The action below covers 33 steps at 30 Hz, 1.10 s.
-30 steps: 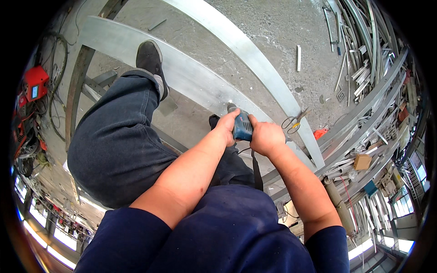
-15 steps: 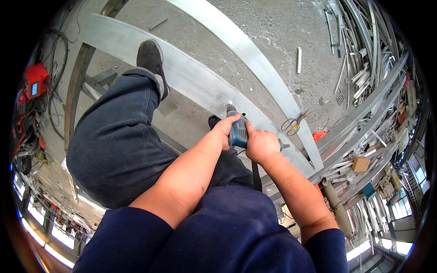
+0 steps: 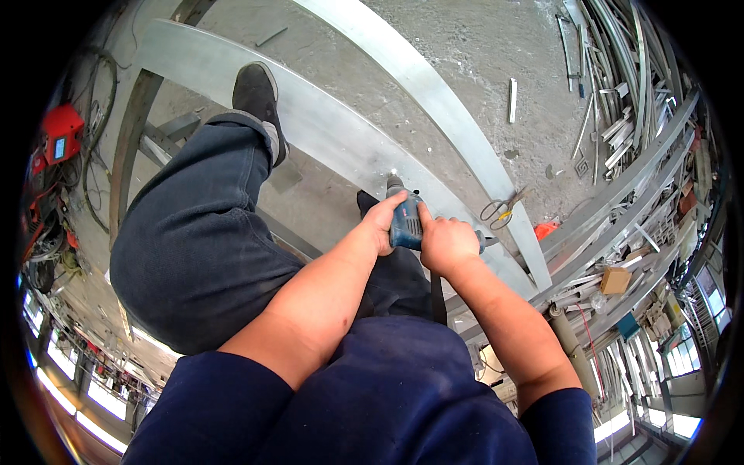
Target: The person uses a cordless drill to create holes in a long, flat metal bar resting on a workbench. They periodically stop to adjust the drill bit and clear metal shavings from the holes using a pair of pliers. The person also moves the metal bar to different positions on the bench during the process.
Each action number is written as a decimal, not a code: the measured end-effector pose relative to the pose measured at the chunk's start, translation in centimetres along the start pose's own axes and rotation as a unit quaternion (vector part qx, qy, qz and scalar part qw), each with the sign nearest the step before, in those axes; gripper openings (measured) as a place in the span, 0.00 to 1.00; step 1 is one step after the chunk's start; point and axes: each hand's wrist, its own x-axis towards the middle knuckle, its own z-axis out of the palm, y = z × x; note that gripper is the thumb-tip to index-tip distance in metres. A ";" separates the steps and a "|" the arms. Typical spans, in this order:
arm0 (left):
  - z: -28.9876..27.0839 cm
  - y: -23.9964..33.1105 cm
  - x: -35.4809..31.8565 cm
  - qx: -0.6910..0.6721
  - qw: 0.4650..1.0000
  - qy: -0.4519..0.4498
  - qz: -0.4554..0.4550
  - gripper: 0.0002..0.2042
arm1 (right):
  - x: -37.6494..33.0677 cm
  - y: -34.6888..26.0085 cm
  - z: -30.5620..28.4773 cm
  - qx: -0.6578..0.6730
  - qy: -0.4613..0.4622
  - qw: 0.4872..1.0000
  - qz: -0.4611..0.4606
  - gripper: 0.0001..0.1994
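Note:
Both my hands are closed round a blue electric drill (image 3: 406, 223). My left hand (image 3: 380, 222) grips the side of its body, near the chuck. The handle end is held by my right hand (image 3: 449, 243), with one finger laid along the housing. The drill's nose points down at a long flat metal plank (image 3: 333, 132), and pale shavings lie around the tip. Whether the bit is inside the metal is hidden by the chuck. My left shoe (image 3: 256, 94) rests on the same plank.
Beyond lies a second metal strip (image 3: 434, 89), with scissors (image 3: 500, 211) across its near end. Metal offcuts (image 3: 620, 132) and long bars pile up on the right. A red machine (image 3: 63, 133) with a small screen stands among cables at the left. Dark steel supports (image 3: 133, 132) hold the plank.
Almost nothing differs. The drill and both hands stay at the same spot on the plank, and the view has shifted very slightly.

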 end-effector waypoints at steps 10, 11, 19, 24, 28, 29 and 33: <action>-0.1 0.0 -0.1 0.009 1.000 -0.003 0.000 0.21 | -0.4 -0.1 -0.4 0.004 0.013 1.000 -0.005 0.35; -0.2 0.1 0.0 0.005 1.000 -0.008 -0.001 0.21 | -0.3 -0.1 -0.2 0.008 0.018 1.000 -0.004 0.36; 0.8 0.9 -0.1 -0.016 1.000 0.014 -0.020 0.21 | 0.0 0.2 -2.6 0.010 -0.004 1.000 -0.005 0.39; 1.2 1.4 0.5 0.013 0.999 0.032 -0.024 0.21 | 0.2 0.8 -3.0 0.011 0.005 1.000 -0.010 0.38; 1.2 1.8 1.4 0.034 0.997 0.049 -0.039 0.21 | 0.2 0.8 -3.8 0.015 -0.004 1.000 0.003 0.38; 1.3 1.8 1.6 0.036 0.997 0.056 -0.037 0.21 | 0.2 0.8 -4.1 0.014 -0.006 1.000 0.003 0.37; 1.8 1.9 1.5 0.048 0.996 0.063 -0.039 0.21 | 0.0 1.0 -4.7 0.018 -0.003 1.000 0.003 0.34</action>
